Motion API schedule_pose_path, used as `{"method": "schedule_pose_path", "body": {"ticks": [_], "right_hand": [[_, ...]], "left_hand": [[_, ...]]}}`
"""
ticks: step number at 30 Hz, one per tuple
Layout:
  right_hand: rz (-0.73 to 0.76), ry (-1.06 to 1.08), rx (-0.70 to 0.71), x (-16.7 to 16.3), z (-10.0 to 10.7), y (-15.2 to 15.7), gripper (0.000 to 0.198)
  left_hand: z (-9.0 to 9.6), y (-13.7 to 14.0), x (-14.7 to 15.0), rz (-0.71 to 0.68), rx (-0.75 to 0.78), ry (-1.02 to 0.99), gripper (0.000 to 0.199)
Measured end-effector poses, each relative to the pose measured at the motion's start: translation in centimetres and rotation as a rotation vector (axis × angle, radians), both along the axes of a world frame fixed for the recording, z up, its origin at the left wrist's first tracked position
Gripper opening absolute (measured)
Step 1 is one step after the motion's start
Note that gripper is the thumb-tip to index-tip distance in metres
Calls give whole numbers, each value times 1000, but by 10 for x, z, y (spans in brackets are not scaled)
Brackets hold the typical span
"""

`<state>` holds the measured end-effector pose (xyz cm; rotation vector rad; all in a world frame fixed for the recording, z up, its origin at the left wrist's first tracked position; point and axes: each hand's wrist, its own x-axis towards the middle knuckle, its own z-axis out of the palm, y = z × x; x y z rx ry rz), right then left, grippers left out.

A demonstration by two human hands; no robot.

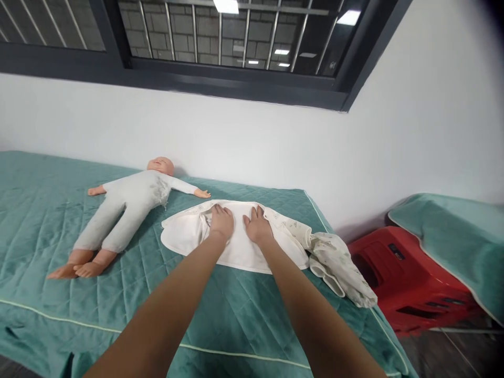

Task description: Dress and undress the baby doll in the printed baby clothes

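A white baby garment (241,254) with a small printed pattern along its edges lies spread on the green quilted cover. My left hand (222,221) rests on its left half near the top edge, fingers laid on the cloth beside a fold. On the right half, my right hand (258,227) presses down with its thumb apart from the other fingers. Both palms are hidden from above. Touching the garment's right end is a bunched white patterned baby garment (342,265). A baby doll (136,194) with a pale cloth body lies on its back to the left.
The green quilted cover (232,325) drapes over the bed's front edge. Beyond the right edge stands a red plastic stool (409,278), partly under another green cloth (464,236). A white wall (244,136) with a dark-framed barred window runs along the back.
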<state>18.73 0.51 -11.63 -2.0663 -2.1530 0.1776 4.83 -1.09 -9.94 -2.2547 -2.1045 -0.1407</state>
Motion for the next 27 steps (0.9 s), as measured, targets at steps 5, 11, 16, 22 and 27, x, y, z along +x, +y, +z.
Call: {"method": "schedule_pose_path", "body": {"ticks": [5, 11, 16, 22, 27], "right_hand": [[-10, -5, 11, 0, 1, -15, 68], [11, -18, 22, 1, 0, -33, 69], [37, -33, 22, 2, 0, -48, 70], [67, -61, 0, 5, 2, -69, 73], [82, -82, -1, 6, 6, -85, 73]], "left_hand": [[-3, -14, 11, -44, -6, 19, 58], [-2, -40, -3, -86, 16, 18, 54], [-5, -57, -11, -115, 42, 14, 50], [-11, -71, -15, -103, 71, -17, 48], [-17, -87, -24, -93, 102, -38, 47]]}}
